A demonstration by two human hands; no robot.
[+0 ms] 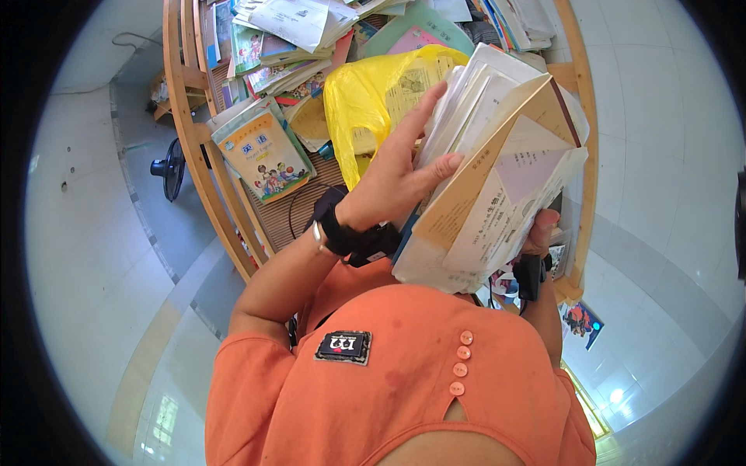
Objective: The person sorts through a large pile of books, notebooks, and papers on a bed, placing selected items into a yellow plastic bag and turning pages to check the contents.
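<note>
A thick stack of papers and booklets (495, 175) is tilted in front of my chest. My right hand (539, 233) grips its lower right edge, the fingers mostly hidden by the papers. Along the upper left side lies my left hand (402, 169), thumb and fingers spread against the page edges. Whether those fingers pinch any sheets cannot be made out. A tan booklet cover and loose printed sheets show on the near face of the stack. Just beyond my left hand stands a yellow plastic bag (355, 105) with printed papers inside.
A wooden-railed frame (192, 128) surrounds the slatted surface. An English textbook (265, 154) lies at the left, below piled books and papers (280, 35). More books (513, 23) stand at the upper right. A black fan (173, 169) is on the floor outside the left rail.
</note>
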